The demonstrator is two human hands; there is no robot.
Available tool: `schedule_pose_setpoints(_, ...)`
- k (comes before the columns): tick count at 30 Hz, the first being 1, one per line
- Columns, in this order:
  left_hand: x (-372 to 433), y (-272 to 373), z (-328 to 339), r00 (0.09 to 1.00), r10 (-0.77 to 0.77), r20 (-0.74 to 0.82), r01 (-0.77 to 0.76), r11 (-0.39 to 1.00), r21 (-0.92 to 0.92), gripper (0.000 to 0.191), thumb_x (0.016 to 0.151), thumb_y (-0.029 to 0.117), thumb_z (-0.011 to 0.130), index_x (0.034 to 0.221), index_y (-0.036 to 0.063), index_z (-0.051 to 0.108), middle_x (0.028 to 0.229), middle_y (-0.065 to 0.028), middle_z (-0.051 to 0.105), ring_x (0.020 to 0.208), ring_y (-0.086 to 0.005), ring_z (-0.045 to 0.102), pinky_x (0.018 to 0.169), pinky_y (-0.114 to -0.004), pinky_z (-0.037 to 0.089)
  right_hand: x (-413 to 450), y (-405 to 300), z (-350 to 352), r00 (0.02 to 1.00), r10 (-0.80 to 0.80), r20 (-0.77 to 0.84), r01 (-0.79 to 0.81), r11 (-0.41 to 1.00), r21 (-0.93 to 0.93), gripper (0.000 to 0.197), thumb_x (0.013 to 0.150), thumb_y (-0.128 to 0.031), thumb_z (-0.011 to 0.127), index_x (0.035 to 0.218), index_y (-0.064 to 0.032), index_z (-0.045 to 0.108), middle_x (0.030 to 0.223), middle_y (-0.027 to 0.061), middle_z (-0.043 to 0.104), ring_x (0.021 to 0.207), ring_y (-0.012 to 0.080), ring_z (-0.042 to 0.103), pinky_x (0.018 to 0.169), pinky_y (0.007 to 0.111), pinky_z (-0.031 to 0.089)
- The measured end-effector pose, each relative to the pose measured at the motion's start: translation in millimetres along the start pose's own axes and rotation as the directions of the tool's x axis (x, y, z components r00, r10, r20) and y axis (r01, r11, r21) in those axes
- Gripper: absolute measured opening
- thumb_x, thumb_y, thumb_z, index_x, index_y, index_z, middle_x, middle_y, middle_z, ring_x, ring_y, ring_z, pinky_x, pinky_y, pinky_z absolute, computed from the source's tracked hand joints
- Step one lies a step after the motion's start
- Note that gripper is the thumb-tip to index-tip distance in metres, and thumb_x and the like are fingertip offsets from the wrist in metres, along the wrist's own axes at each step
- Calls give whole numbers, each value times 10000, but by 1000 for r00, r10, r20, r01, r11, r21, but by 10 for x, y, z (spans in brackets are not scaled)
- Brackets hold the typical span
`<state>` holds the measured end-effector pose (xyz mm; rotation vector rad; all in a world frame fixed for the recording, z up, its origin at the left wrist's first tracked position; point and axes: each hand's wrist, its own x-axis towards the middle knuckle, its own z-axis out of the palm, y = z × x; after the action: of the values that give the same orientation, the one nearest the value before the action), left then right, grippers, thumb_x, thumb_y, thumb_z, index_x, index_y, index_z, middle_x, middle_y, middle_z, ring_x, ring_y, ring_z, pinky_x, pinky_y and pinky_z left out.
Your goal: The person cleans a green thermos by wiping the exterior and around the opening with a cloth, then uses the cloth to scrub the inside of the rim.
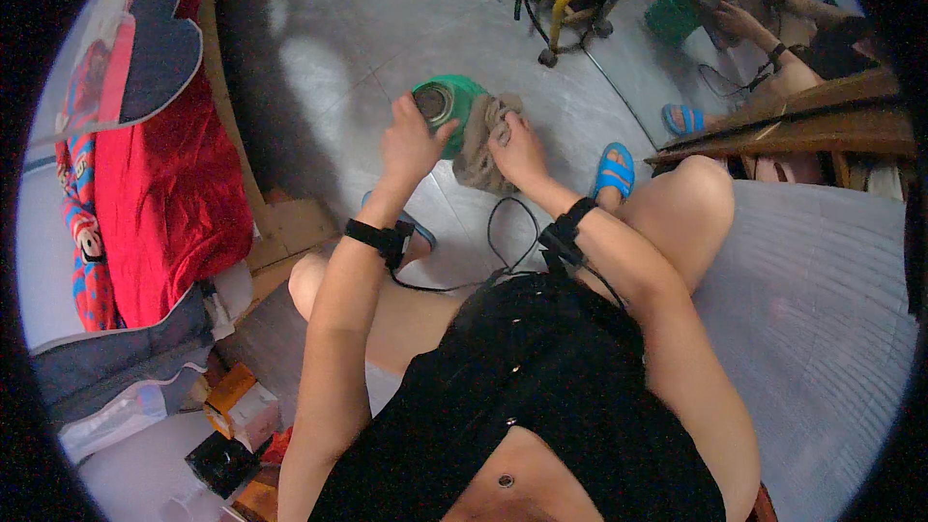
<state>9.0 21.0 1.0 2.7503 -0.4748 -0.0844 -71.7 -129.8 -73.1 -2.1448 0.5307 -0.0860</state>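
Ahead of my knees, above the tiled floor, is a round green object (458, 88) with a pale ring around a dark brown centre. What exactly it is, I cannot tell. My left hand (412, 139) grips its left side, thumb along the near edge. Bunched in the fingers of my right hand (518, 152) is a grey-brown cloth (475, 168), which hangs down against the object's right side. The cloth hides part of the green surface.
A mirror (623, 83) at right reflects my hands and a green bucket (670, 18). A wheeled chair (569, 3) stands beyond. Black cables (500, 268) run between my wrist straps. Red fabric (170, 225) hangs at left, above small boxes (243, 409). I sit on a pale sheet (812, 304).
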Motion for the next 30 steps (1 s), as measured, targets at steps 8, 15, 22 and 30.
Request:
schedule_pose_setpoints(8, 77, 13, -255, 979, 196, 56, -199, 978, 69, 846, 689, 379, 769, 1344, 104, 309, 1179, -171, 514, 987, -401, 578, 757, -468, 518, 390, 376, -742, 961, 238, 141, -227, 970, -92, 399, 769, -292, 632, 1119, -103, 598, 1090, 151, 639, 1027, 371, 585, 866, 443, 474)
schedule_pose_setpoints(15, 315, -45, -246, 901, 419, 113, -431, 896, 107, 738, 707, 354, 748, 1349, 234, 403, 1155, -110, 536, 1024, -336, 548, 778, -439, 517, 592, 497, -882, 964, 267, -8, -224, 825, 519, 395, 785, -230, 650, 1127, -40, 602, 1039, 133, 663, 949, 254, 622, 822, 360, 474)
schedule_pose_setpoints(22, 402, 44, -297, 981, 185, -55, -172, 968, 184, 562, 800, 487, 632, 1258, 182, 513, 976, -183, 590, 864, -370, 620, 727, -451, 511, 610, 291, -862, 958, 280, 67, -260, 739, 621, 353, 853, -152, 604, 1166, 11, 572, 1074, 86, 632, 946, 174, 589, 823, 317, 469)
schedule_pose_setpoints(30, 342, 220, -325, 1000, 12, 0, -12, 986, 164, 527, 816, 502, 606, 1199, 150, 522, 1038, -205, 611, 903, -391, 619, 754, -480, 500, 608, 175, -807, 973, 230, 7, -185, 763, 619, 343, 811, -204, 629, 1091, -7, 611, 1028, 99, 666, 945, 205, 613, 826, 336, 470)
